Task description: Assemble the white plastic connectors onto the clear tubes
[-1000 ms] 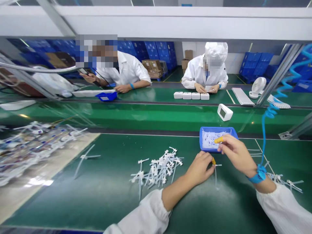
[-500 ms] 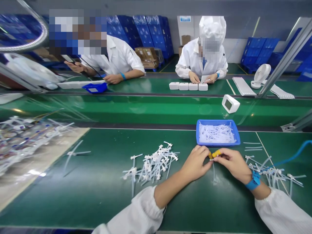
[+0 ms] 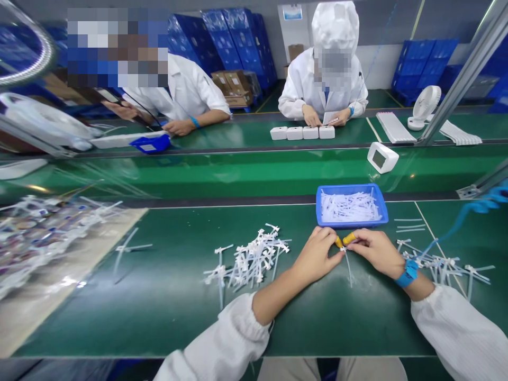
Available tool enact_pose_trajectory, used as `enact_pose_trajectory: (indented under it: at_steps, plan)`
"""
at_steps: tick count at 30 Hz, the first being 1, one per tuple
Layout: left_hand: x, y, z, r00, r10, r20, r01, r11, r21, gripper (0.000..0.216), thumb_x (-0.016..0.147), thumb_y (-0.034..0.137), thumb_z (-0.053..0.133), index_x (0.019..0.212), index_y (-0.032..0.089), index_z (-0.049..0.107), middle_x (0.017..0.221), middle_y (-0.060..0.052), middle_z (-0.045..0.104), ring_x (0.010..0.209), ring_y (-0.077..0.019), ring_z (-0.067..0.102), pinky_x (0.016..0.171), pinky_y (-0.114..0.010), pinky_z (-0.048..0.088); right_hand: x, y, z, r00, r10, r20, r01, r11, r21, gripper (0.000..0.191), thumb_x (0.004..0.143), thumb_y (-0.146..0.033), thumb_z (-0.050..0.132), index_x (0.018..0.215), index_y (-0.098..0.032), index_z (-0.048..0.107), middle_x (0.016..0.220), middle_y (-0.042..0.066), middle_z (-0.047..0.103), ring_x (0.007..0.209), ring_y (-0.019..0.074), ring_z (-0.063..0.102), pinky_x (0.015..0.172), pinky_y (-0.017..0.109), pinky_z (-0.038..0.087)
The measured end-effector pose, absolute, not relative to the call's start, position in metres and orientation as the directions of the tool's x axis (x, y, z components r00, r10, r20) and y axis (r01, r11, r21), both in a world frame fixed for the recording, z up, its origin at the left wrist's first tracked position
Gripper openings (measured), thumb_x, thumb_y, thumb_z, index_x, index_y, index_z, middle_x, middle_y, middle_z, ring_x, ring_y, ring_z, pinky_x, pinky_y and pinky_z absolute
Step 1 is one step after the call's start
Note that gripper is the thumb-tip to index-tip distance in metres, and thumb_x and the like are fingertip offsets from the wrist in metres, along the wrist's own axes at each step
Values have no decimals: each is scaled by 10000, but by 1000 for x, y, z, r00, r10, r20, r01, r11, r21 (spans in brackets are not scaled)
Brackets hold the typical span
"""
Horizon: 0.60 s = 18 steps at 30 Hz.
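Note:
My left hand [image 3: 317, 255] and my right hand [image 3: 376, 252] meet in front of the blue tray, fingers closed in a pinch. Between the fingertips is a small white connector [image 3: 343, 249], partly covered by them. From it a thin translucent tube [image 3: 350, 271] hangs toward me. Yellow finger cots cover one finger of each hand, and a blue wristband [image 3: 408, 272] is around my right wrist. Left of my hands lies a pile of white connectors with tubes [image 3: 254, 259]. A smaller group of such pieces [image 3: 444, 267] lies beside my right wrist.
Short white strips fill the blue tray [image 3: 318, 210]. Loose tubes [image 3: 409, 225] lie to its right. A white device with a screen [image 3: 383, 157] rests on the green middle strip. Bagged parts [image 3: 51, 238] cover the left side. Two co-workers [image 3: 325, 90] sit opposite.
The camera view has shifted slightly. My hands remain together at the small connector, which now shows more plainly between the fingertips, with its tube slanting a little to the right.

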<state>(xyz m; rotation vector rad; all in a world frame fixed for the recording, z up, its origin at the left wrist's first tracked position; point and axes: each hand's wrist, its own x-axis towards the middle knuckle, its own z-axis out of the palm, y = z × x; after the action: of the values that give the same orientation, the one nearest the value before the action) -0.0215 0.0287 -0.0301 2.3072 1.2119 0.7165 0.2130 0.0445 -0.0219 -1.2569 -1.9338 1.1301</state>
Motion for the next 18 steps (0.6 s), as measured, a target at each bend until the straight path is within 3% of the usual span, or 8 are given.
enact_pose_trajectory:
  at_steps: [4,8,14,18]
  plan:
    - [-22,30,-31,488,839,239,618,-526,584,142,980,275,750,972,214,621,1121,-67,671,1083,-273,576,981,-420,501,215,47,-19,-453,890,52,568,334,-752,138,946,-167,727,1019,-248,812,947,16,785,791,182,721,770,299,551]
    - [-21,30,-30,480,844,240,609,-517,602,151,980,275,745,945,212,611,1110,-66,668,1084,-269,571,979,-415,502,214,45,-16,-504,859,88,572,409,-711,161,961,-129,711,1045,-237,796,949,27,751,800,173,696,791,293,548]
    - [-20,31,-28,479,843,245,598,-518,612,142,985,284,724,931,212,614,1076,-61,668,1070,-264,573,990,-421,496,212,43,-17,-485,865,124,523,401,-752,101,1000,-221,691,1073,-229,761,934,26,760,758,176,673,774,310,556]
    - [-19,32,-28,482,838,255,592,-526,610,108,982,272,718,948,216,632,1073,-57,671,1058,-260,583,998,-426,491,211,42,-18,-458,882,112,475,349,-808,190,1011,-288,664,1176,-224,730,998,44,796,757,178,690,742,310,569]
